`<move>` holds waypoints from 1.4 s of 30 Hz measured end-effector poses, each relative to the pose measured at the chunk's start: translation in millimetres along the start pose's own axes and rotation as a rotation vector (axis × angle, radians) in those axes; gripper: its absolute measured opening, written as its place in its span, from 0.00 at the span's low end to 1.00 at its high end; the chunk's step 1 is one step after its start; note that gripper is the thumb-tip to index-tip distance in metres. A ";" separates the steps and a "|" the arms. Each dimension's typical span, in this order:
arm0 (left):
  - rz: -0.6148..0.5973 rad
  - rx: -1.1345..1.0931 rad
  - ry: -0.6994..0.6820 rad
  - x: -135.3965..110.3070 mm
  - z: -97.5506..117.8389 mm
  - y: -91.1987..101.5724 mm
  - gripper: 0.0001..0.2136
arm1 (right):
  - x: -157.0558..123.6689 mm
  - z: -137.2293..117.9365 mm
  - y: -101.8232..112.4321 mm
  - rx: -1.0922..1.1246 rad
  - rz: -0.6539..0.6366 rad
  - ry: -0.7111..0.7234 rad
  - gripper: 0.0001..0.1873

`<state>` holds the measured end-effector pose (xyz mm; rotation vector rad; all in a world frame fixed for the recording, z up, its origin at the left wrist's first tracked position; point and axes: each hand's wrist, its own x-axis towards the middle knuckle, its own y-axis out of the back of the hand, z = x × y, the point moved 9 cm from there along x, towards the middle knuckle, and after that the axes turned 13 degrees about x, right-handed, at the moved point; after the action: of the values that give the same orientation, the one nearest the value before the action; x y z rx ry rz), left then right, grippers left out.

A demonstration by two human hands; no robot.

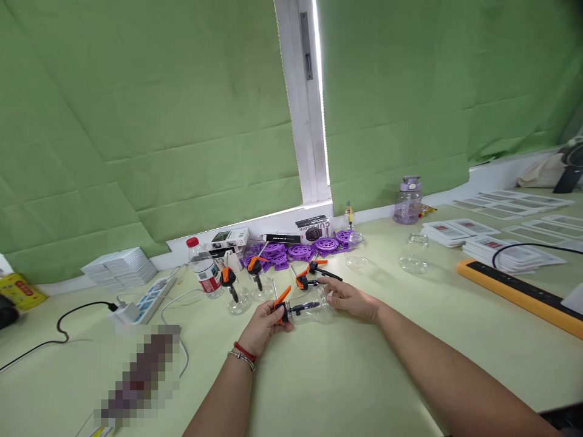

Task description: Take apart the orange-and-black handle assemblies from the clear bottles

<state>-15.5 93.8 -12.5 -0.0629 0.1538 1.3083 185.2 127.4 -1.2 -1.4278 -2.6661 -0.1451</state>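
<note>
A clear bottle (pixel 319 312) lies sideways between my hands, low over the table. My left hand (pixel 262 328) is closed around its black sprayer head (pixel 281 311) with an orange lever, at the bottle's mouth. A black tube reaches from that head into the bottle. My right hand (pixel 350 301) is closed on the bottle's base end. Just behind lie loose black-and-orange sprayer heads (pixel 302 281). To the left, two clear bottles, a front one (pixel 237 303) and a rear one (pixel 263 292), stand upright with similar heads.
Purple wheel-like parts (pixel 300 251) and boxes (pixel 314 229) line the wall. A red-capped water bottle (pixel 204 267) and power strip (pixel 155 300) stand left. Right are a clear bottle (pixel 414 258), purple drinking bottle (pixel 407 203), card stacks (pixel 460 230) and orange-and-black bar (pixel 519 294).
</note>
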 end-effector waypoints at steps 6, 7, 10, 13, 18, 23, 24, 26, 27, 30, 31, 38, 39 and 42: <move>0.004 0.010 -0.001 -0.9 1.9 -0.9 0.19 | -1.7 4.8 3.5 0.031 -0.019 -0.039 0.40; 0.004 0.013 0.000 -0.8 1.7 -0.9 0.19 | -2.3 5.2 3.3 0.008 -0.028 -0.053 0.44; 0.003 0.019 0.000 -0.4 0.9 -0.7 0.18 | -4.3 4.2 0.3 -0.066 -0.060 -0.087 0.53; -0.008 0.015 -0.007 -0.2 1.4 -1.6 0.18 | -5.9 -2.6 -1.8 -0.150 -0.049 -0.065 0.54; -0.011 0.021 -0.006 -0.5 2.2 -2.2 0.20 | -6.3 -8.5 -5.0 -0.187 -0.043 -0.030 0.49; -0.011 0.020 -0.003 -0.3 1.5 -1.6 0.21 | -4.3 -3.7 -3.2 -0.125 -0.035 -0.048 0.47; -0.009 0.019 -0.002 -0.2 1.2 -1.4 0.21 | -4.0 -2.8 -2.7 -0.113 -0.032 -0.052 0.47; -0.005 0.018 0.000 -0.3 0.9 -1.0 0.21 | -3.8 -1.4 -2.7 -0.094 -0.033 -0.060 0.46; -0.003 0.016 -0.001 -0.4 1.0 -1.0 0.20 | -3.7 -0.8 -2.9 -0.085 -0.035 -0.064 0.45; 0.001 0.009 -0.004 -0.7 1.7 -1.0 0.19 | -3.5 0.5 -3.3 -0.056 -0.044 -0.073 0.44; 0.001 0.007 -0.003 -0.8 1.8 -1.1 0.19 | -3.3 0.7 -3.0 -0.047 -0.046 -0.070 0.44; -0.005 -0.003 -0.009 -1.3 2.9 -1.3 0.19 | -1.9 7.6 0.0 -0.006 -0.049 -0.063 0.45; -0.006 -0.003 -0.007 -1.4 3.1 -1.5 0.19 | -1.9 8.4 0.1 -0.002 -0.050 -0.063 0.45; -0.006 -0.002 0.003 -1.6 2.8 -1.8 0.20 | -2.0 9.4 0.8 -0.010 -0.048 -0.064 0.45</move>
<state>-13.9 92.2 -9.6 -0.0665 0.1548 1.3022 186.4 127.5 -10.8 -1.3947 -2.7557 -0.1186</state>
